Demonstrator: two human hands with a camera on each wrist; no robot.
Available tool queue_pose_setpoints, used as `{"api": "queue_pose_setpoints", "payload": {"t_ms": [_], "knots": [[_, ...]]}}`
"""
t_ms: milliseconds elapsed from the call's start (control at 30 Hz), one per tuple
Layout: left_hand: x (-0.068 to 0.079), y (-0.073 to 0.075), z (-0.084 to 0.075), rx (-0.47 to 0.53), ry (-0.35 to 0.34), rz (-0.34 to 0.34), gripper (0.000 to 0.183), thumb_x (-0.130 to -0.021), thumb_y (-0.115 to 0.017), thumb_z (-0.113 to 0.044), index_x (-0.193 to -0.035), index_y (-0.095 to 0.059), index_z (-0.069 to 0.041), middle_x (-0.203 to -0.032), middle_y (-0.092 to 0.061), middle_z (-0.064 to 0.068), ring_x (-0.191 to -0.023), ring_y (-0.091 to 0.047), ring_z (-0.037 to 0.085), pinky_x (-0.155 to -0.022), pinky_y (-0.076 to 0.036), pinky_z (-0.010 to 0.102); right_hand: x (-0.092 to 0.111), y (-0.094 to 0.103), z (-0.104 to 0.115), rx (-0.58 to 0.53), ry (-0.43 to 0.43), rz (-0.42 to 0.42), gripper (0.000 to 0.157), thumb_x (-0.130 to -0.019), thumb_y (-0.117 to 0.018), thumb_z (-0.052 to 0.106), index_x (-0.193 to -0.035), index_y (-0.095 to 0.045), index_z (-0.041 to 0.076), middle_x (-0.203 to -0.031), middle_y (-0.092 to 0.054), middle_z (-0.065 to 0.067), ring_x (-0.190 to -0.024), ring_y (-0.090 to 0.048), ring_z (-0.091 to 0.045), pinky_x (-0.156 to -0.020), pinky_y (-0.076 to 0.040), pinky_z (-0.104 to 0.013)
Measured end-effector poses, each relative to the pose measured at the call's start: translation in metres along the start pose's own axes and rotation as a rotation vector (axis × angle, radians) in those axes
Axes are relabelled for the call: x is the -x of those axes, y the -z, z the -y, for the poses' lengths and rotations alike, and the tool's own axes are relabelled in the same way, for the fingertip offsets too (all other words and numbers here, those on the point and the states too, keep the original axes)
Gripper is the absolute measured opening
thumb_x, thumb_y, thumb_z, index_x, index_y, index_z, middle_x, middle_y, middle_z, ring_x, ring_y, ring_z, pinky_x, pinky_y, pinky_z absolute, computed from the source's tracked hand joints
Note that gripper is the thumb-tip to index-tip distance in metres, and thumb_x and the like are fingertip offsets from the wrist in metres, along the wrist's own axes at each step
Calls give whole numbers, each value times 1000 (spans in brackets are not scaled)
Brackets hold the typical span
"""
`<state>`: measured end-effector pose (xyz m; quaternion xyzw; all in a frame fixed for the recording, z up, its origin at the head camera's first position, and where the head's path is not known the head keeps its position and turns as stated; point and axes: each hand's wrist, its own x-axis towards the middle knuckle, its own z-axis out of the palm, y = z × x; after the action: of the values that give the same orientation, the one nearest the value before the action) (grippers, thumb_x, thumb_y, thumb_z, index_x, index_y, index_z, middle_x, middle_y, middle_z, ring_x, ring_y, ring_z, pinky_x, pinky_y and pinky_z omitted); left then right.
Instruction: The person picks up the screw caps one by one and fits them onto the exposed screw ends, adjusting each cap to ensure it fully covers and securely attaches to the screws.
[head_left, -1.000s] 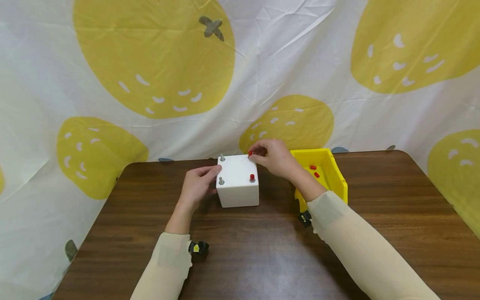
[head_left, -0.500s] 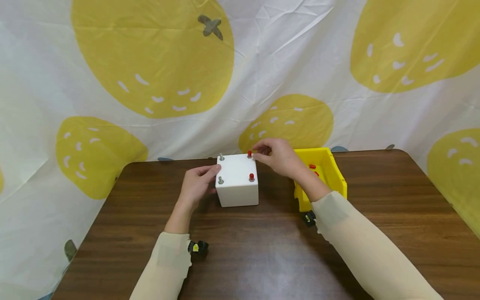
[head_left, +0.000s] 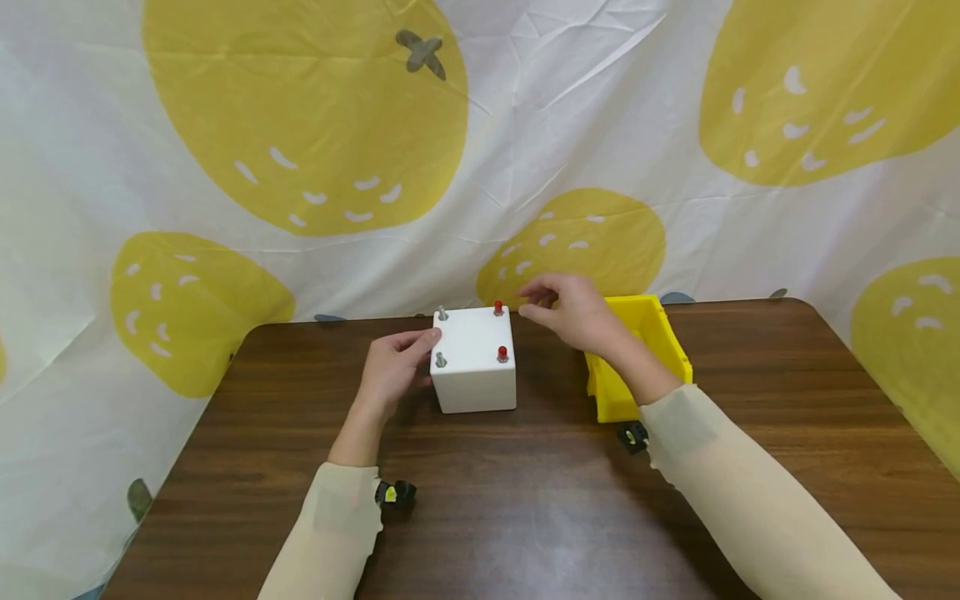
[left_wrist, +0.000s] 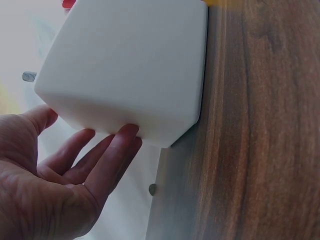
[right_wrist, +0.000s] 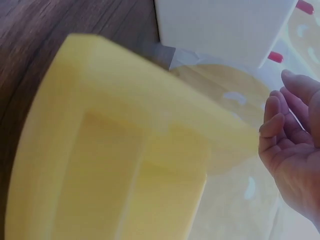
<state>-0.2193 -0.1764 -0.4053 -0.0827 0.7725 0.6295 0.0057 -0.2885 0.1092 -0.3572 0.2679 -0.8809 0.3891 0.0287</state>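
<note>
A white block (head_left: 472,342) stands on the table with threaded bolts at its top corners. Both left-side bolts, the front one (head_left: 440,360) and the back one (head_left: 442,313), are bare metal. Red caps cover the right-side bolts, front (head_left: 502,353) and back (head_left: 498,307). My left hand (head_left: 393,367) steadies the block's left side, its thumb at the top edge; in the left wrist view its fingertips (left_wrist: 129,131) rest against the side face. My right hand (head_left: 573,312) hovers between the block and the yellow bin (head_left: 678,350), fingers loosely bent, holding nothing.
The yellow bin's inside is partly hidden by my right forearm. A fruit-print cloth (head_left: 360,267) hangs right behind the brown wooden table (head_left: 510,517). Wrist cameras sit on both cuffs, the left one (head_left: 397,497) and the right one (head_left: 633,436).
My right hand has let go of the red cap on the back right bolt and moved right, towards the bin. The left hand stays at the block.
</note>
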Motion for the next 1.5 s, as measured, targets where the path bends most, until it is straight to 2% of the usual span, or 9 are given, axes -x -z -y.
{"api": "queue_pose_setpoints", "payload": {"t_ms": [667,1133,1300,1500], "knots": [[0,0,1,5,1,-6,51,-102,-73,-44,-135,-72,-6,-132,-71,14,-115,-69,28,-87,-63,48,17,31,-14,113,-32,13,26,-101,-75,17,-122,-74,2,-111,-74,-11,-96,-64,-28,-83,-56,-42],[0,0,2,-16,5,-4,55,-101,-72,-48,-136,-72,-6,-134,-70,15,-114,-69,30,-91,-62,49,30,49,-32,205,-69,75,25,-104,-72,16,-123,-73,1,-112,-73,-13,-97,-66,-28,-84,-58,-45],[-1,0,2,-12,5,-4,55,-101,-72,-48,-136,-72,-6,-133,-70,15,-113,-69,30,-90,-63,49,33,52,-38,267,-73,90,23,-102,-73,12,-119,-72,-3,-109,-74,-16,-97,-68,-31,-83,-59,-48],[0,0,3,-10,3,-5,54,-101,-72,-47,-136,-72,-6,-133,-70,15,-114,-69,30,-89,-63,48,37,55,-40,327,-112,131,26,-102,-71,11,-122,-70,-7,-112,-72,-21,-102,-68,-36,-85,-59,-50]]}}
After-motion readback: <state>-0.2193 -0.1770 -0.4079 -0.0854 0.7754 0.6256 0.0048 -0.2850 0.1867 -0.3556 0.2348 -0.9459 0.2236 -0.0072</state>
